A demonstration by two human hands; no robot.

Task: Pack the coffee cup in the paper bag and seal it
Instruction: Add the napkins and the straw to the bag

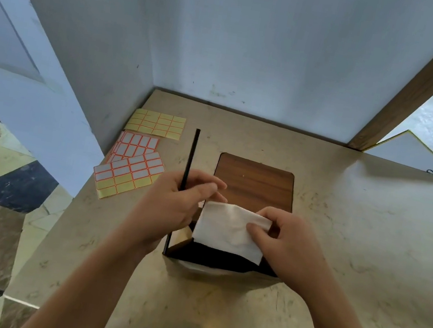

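Note:
A dark paper bag (212, 256) stands open on the counter just below my hands; its inside is dark and no coffee cup shows. Over its mouth I hold a white folded napkin (227, 230). My right hand (287, 246) pinches the napkin's right upper corner. My left hand (177, 206) is curled at the napkin's left edge and also grips a thin black straw (191, 154), which points away from me toward the wall.
A brown wooden board (255, 181) lies flat behind the bag. Three sheets of orange-bordered sticker labels (130, 171) lie at the left, near the counter's left edge and the wall corner. The beige marble counter (367, 244) stretches to the right.

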